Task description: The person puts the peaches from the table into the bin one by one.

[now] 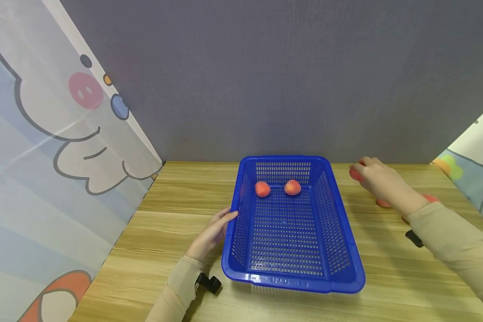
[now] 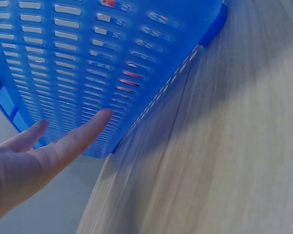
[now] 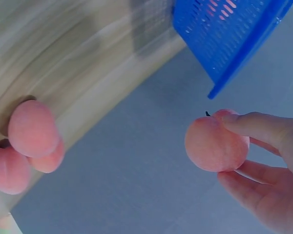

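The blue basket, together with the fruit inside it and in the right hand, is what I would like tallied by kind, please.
Basket: 1
Fruit: 3 (left piece and right piece inside, held piece in the right hand)
Total: 4

This looks like a screened tabletop booth: a flat-topped yellow-brown wood-grain table [image 1: 177,197] lies below the left fingers [image 2: 85,135] and right fingers [image 3: 261,125], a flat grey textured panel [image 1: 298,80] stands beyond them, and pale-blue-and-white cartoon-printed sheets [image 1: 36,156] flank either side.
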{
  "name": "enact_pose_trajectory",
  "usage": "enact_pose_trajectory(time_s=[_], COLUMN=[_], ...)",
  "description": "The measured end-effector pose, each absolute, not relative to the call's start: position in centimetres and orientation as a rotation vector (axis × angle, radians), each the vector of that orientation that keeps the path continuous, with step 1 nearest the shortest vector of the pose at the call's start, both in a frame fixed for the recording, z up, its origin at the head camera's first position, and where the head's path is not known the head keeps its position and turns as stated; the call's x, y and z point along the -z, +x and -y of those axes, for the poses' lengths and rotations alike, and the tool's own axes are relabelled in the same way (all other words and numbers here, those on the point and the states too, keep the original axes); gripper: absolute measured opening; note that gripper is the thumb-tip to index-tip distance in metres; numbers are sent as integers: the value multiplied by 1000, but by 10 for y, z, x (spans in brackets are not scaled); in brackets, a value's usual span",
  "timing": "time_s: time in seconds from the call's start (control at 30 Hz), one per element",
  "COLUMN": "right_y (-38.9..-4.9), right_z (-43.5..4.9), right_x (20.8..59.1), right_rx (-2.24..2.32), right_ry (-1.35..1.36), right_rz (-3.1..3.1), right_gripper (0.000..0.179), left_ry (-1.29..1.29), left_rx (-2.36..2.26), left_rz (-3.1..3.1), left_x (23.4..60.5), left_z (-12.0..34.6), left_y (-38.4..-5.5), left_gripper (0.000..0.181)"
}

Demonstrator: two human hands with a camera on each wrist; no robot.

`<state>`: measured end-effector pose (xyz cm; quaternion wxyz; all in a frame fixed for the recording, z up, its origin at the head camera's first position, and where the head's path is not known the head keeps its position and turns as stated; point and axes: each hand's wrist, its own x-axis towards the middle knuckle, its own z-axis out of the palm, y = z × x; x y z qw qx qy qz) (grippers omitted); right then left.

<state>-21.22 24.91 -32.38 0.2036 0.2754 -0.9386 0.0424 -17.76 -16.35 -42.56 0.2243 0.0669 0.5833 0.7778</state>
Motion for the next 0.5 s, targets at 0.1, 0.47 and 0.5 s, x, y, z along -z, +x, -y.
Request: enact_pose_trajectory(time_s=[0.1,0.47,0.5], right_y=[-213,-218,-219], right_z=[-246,-223,-221], right_x=[320,300,298], right_rx=[-127,-119,-110], right_ry=[790,852,857], right_rz=[2582,2584,2592], right_gripper=[33,34,35], left_ry=[178,210,210], left_rx=[-2150,-2147,-2147], left_rz=[-1600,-1597,-1598], left_x=[425,425,425], left_z=[163,164,164], left_y=[-177,-177,-177], left_gripper=[53,54,55])
